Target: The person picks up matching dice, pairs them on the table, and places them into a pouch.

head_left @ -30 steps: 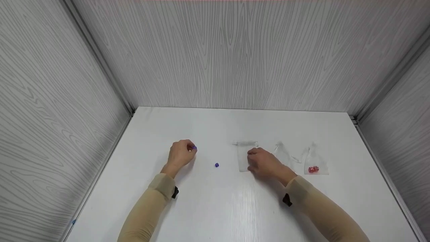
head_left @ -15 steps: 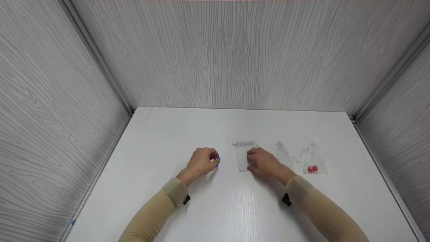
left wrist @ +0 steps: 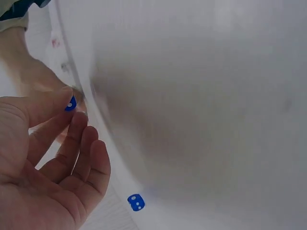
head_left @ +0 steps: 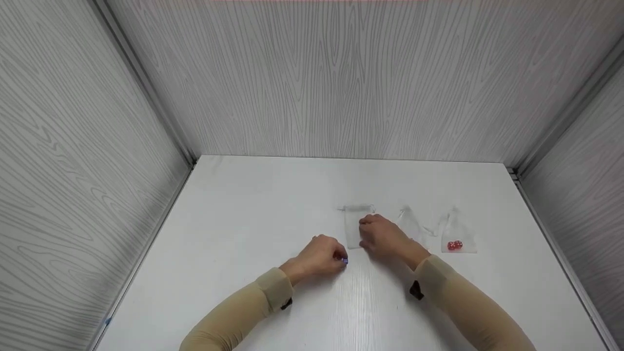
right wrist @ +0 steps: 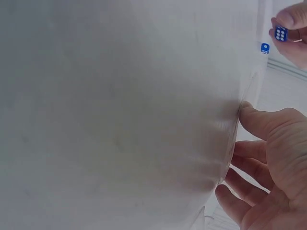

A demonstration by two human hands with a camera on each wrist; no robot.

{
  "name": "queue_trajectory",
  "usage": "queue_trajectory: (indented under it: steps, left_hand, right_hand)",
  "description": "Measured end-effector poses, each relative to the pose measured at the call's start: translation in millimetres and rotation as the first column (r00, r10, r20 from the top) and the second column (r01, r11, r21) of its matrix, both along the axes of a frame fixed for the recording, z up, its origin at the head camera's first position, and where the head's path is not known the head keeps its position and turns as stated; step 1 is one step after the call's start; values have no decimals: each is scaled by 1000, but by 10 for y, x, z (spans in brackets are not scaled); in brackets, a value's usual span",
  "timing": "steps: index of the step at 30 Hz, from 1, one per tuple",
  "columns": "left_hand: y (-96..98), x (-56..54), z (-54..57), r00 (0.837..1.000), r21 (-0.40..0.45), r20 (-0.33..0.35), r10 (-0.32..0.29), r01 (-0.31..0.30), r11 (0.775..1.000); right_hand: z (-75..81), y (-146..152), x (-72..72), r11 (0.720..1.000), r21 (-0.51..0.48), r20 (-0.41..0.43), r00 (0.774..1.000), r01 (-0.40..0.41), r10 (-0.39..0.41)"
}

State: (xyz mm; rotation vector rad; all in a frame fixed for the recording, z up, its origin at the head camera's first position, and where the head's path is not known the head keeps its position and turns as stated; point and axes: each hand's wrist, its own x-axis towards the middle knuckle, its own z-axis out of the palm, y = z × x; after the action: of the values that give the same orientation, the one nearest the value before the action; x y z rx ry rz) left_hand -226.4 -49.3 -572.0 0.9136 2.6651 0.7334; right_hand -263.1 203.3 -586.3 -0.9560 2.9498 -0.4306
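Observation:
Between thumb and index finger my left hand pinches a blue die with white pips, held above the table left of the right hand. A second blue die lies on the table; in the head view my left hand almost wholly covers it. My right hand rests its fingertips and thumb on a flat, sheer drawstring bag, covering its right side. The right wrist view shows the thumb and fingers spread along the bag, and the held die beyond.
Right of the right hand lies another sheer bag, partly hidden by that hand. Farther right, a third bag contains two red dice. Grey wood-grain panels enclose the white table at the back and sides.
My left hand has moved right and toward the near edge with the blue die, passing over the second die's place. My right hand has stayed on the bag.

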Motion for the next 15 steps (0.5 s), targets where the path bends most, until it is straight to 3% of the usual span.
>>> queue_trajectory:
  steps: [6,15]
  left_hand:
    - [77,76,-54,998,-54,60,-19,23,998]
    - [89,85,-60,999,-68,31,-30,32,997]
  right_hand:
    - [-20,-13,-4,999,31,-5,1000,5,-5]
    - [-16,-13,-12,999,38,5,1000,25,-25]
